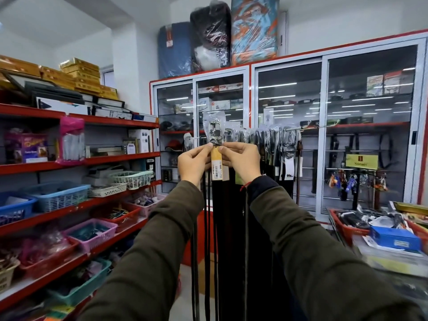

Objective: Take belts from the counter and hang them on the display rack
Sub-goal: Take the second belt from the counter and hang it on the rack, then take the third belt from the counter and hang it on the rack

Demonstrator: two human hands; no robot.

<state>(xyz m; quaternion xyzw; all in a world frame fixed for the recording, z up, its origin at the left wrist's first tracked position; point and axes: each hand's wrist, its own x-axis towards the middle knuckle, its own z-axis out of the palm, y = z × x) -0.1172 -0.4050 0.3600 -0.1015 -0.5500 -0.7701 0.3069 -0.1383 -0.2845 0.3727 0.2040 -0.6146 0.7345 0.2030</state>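
Note:
I hold a black belt [217, 200] up at chest height in front of me. Its plastic-wrapped metal buckle [215, 133] points upward and a tan price tag [217, 166] hangs just below my fingers. My left hand [193, 162] pinches the belt from the left and my right hand [240, 159] pinches it from the right, both just under the buckle. The strap hangs straight down between my sleeves. Right behind it, a metal display rail [308, 128] carries several hanging belts [273, 147] in plastic sleeves.
Red shelves [111, 158] with baskets and boxes run along the left. Glass-door cabinets [324, 135] stand behind the rack. At the right is a counter [393, 258] with a red basket [347, 230] of goods and a blue box [394, 238].

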